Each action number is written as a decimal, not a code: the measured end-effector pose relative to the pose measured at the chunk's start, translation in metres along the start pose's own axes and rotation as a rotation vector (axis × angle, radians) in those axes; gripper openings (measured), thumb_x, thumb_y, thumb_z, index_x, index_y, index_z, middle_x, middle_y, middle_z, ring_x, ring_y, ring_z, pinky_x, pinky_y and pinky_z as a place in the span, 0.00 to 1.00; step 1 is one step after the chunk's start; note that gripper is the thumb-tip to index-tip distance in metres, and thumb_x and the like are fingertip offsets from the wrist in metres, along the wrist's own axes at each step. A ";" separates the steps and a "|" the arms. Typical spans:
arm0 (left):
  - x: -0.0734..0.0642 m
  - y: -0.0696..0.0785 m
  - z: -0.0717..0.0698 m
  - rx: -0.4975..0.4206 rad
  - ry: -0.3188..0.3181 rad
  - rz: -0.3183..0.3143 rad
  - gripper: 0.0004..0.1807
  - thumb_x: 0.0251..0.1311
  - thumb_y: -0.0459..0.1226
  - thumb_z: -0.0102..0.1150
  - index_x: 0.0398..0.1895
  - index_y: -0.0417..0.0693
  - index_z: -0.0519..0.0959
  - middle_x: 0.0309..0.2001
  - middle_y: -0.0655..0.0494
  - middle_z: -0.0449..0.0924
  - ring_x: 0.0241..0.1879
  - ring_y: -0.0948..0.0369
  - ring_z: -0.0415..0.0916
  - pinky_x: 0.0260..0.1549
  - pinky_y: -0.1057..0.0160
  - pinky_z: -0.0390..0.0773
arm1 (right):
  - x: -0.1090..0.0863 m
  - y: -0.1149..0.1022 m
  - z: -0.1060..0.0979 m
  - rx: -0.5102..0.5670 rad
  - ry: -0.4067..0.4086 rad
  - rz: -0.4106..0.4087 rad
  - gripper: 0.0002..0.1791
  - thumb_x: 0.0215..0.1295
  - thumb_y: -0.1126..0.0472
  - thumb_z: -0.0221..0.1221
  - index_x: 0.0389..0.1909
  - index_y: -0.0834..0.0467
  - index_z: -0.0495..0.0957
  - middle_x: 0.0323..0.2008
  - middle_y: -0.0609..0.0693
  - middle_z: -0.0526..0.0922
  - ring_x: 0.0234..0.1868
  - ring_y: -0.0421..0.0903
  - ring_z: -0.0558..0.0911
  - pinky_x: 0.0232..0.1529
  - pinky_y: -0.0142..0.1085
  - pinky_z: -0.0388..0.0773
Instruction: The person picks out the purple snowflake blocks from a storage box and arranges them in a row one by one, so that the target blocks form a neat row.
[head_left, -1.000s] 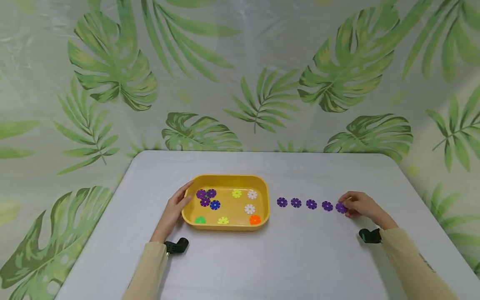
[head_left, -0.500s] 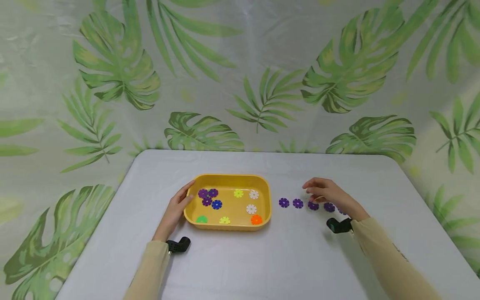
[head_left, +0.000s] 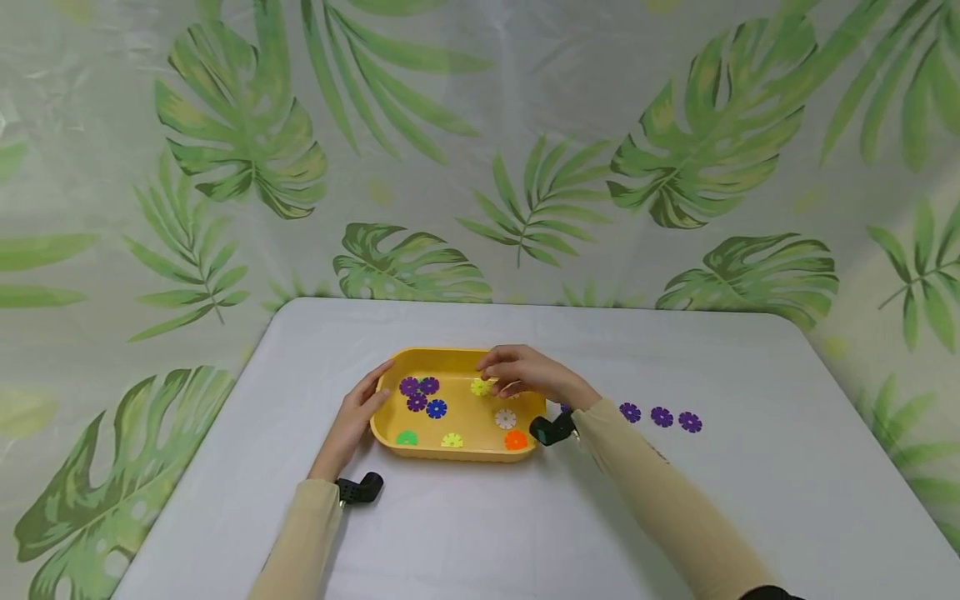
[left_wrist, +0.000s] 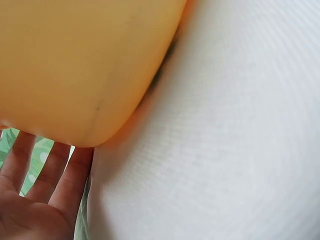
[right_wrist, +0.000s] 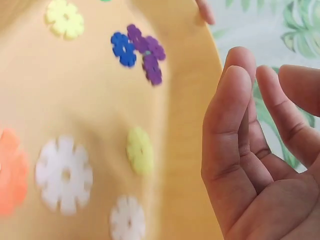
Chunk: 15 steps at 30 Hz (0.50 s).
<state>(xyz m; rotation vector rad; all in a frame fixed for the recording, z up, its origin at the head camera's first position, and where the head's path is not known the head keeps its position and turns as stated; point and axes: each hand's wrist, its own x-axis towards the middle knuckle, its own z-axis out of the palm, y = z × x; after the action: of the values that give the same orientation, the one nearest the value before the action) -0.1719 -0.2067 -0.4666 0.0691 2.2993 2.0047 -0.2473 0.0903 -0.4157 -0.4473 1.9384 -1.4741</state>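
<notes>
In the lower centre of the head view, a yellow rounded-rectangular plastic tray (head_left: 472,455) holds multicoloured flower-shaped discs (head_left: 437,409). The right hand (head_left: 531,372) hovers over its right side, grip apart. The left hand (head_left: 356,418) touches the left rim, fingers straight and apart. Rightward, purple flower-shaped discs (head_left: 662,417) line the white worktop (head_left: 450,525).
</notes>
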 end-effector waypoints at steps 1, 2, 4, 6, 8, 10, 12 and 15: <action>0.000 0.000 0.000 0.001 0.001 0.001 0.26 0.73 0.36 0.44 0.73 0.49 0.59 0.74 0.50 0.49 0.73 0.54 0.41 0.69 0.54 0.50 | 0.007 -0.003 0.007 0.004 -0.010 0.004 0.21 0.72 0.60 0.50 0.58 0.71 0.69 0.54 0.69 0.72 0.47 0.65 0.76 0.52 0.48 0.78; 0.000 0.000 0.000 0.001 0.003 -0.001 0.26 0.73 0.36 0.45 0.73 0.50 0.59 0.74 0.51 0.49 0.73 0.54 0.42 0.69 0.54 0.50 | 0.014 -0.005 0.013 0.006 -0.016 0.008 0.21 0.72 0.60 0.50 0.58 0.71 0.69 0.54 0.68 0.73 0.48 0.67 0.76 0.53 0.49 0.77; 0.000 0.000 -0.001 0.000 0.006 -0.003 0.26 0.73 0.37 0.45 0.73 0.50 0.59 0.74 0.51 0.50 0.73 0.54 0.42 0.69 0.54 0.50 | 0.027 -0.007 0.026 0.001 -0.026 0.024 0.20 0.72 0.61 0.50 0.58 0.70 0.70 0.55 0.67 0.73 0.50 0.66 0.76 0.54 0.50 0.76; 0.000 0.000 -0.001 -0.002 0.009 -0.007 0.26 0.73 0.37 0.45 0.73 0.50 0.59 0.74 0.51 0.50 0.73 0.54 0.42 0.69 0.54 0.51 | 0.040 -0.008 0.037 0.000 -0.023 0.050 0.19 0.72 0.62 0.50 0.57 0.70 0.71 0.54 0.66 0.75 0.49 0.63 0.78 0.52 0.48 0.77; 0.000 0.000 -0.001 -0.005 0.010 -0.012 0.26 0.73 0.36 0.45 0.73 0.50 0.60 0.74 0.51 0.49 0.73 0.54 0.43 0.69 0.53 0.51 | 0.051 -0.007 0.048 -0.008 -0.015 0.083 0.18 0.71 0.63 0.51 0.56 0.69 0.72 0.52 0.64 0.77 0.43 0.58 0.81 0.49 0.44 0.80; 0.003 -0.007 -0.002 -0.010 0.012 -0.006 0.26 0.73 0.36 0.45 0.73 0.51 0.60 0.74 0.51 0.50 0.73 0.53 0.42 0.69 0.53 0.50 | 0.061 -0.006 0.057 -0.011 -0.016 0.107 0.17 0.71 0.64 0.50 0.56 0.69 0.73 0.50 0.62 0.78 0.38 0.53 0.82 0.45 0.42 0.81; 0.007 -0.015 -0.003 -0.014 0.013 0.006 0.26 0.73 0.37 0.45 0.72 0.52 0.61 0.74 0.51 0.50 0.73 0.54 0.42 0.69 0.53 0.50 | 0.068 -0.004 0.064 -0.021 -0.022 0.118 0.16 0.71 0.65 0.50 0.55 0.68 0.74 0.49 0.61 0.79 0.34 0.49 0.82 0.42 0.40 0.82; 0.013 -0.027 -0.004 -0.015 0.017 0.025 0.25 0.73 0.38 0.45 0.72 0.55 0.62 0.74 0.54 0.51 0.73 0.56 0.43 0.69 0.54 0.49 | 0.075 -0.005 0.073 -0.032 -0.036 0.123 0.16 0.70 0.66 0.50 0.54 0.68 0.74 0.46 0.59 0.79 0.33 0.49 0.82 0.40 0.39 0.83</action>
<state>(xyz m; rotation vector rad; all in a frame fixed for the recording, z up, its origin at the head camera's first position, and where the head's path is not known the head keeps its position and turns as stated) -0.1841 -0.2132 -0.4932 0.0809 2.3050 2.0420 -0.2530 -0.0102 -0.4441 -0.3594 1.9284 -1.3496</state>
